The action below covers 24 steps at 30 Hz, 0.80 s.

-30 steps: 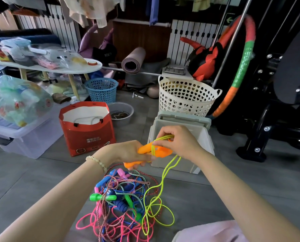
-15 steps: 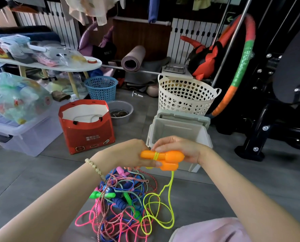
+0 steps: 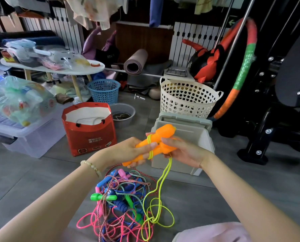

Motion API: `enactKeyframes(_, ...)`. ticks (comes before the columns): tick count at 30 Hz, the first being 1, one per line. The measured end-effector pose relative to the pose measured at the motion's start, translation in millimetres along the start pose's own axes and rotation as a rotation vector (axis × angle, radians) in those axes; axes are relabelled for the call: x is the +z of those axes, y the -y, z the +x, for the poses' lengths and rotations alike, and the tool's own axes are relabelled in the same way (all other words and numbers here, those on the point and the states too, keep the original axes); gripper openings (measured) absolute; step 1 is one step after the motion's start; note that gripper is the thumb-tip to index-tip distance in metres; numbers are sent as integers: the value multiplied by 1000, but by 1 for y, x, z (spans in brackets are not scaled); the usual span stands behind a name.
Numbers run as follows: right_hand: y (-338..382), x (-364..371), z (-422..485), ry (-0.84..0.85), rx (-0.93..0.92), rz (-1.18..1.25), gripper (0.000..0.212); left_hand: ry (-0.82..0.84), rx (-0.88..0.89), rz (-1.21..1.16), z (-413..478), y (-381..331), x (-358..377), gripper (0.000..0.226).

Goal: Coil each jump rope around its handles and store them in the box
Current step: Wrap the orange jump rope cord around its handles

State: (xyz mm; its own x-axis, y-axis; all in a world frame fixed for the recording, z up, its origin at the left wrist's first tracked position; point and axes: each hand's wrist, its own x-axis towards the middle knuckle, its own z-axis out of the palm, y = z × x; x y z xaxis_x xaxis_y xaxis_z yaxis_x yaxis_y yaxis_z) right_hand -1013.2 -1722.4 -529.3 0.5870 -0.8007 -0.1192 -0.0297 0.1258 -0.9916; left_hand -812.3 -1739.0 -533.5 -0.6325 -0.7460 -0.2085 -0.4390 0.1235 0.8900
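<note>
The left hand (image 3: 128, 151) is gripping the paired orange handles (image 3: 160, 138) just in front of the box (image 3: 192, 133), fingers curling round the thin ends and thumb pressing by the turns. The right hand (image 3: 185, 152) is cupping the fat ends with its fingers curling beneath; I cannot tell whether it is also pinching rope. The yellow rope (image 3: 160, 187) is showing only a few turns, and the rest is dangling to the floor in front of the box, beside the tangled pile of ropes (image 3: 121, 198). Coiling looks to be in its early going. The next move is calling for taking up slack and winding tight.
</note>
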Motion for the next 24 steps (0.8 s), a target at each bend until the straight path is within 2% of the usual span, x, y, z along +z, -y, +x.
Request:
enactKeyframes(3,-11,1,5,-30,-2,122,55,-116,-40,-151,3,1,-4,64)
enactKeyframes(4,-15,4,8,-56,1,57,43,-169,-51,-188,5,1,-4,59)
enactKeyframes(6,-21,12,13,-157,23,-223,21,-260,-71,-209,8,3,-5,54)
enactKeyframes(9,-23,22,21,-323,-6,-539,17,-339,-99,-248,12,7,-8,52)
enactKeyframes(13,-22,25,24,-442,-18,-723,23,-420,-114,-246,12,10,-15,53)
enactKeyframes(15,-21,25,25,-456,1,-645,24,-442,-110,-241,13,10,-16,53)
enactKeyframes(19,-18,29,26,-400,50,-5,22,-526,-117,-256,17,11,-16,50)
enactKeyframes(21,-16,30,25,-403,121,46,14,-562,-132,-268,18,13,-15,49)
enactKeyframes(22,-16,31,24,-417,158,-86,9,-572,-134,-271,19,14,-15,49)
enactKeyframes(24,-14,31,22,-435,178,-571,6,-569,-128,-278,19,15,-14,47)
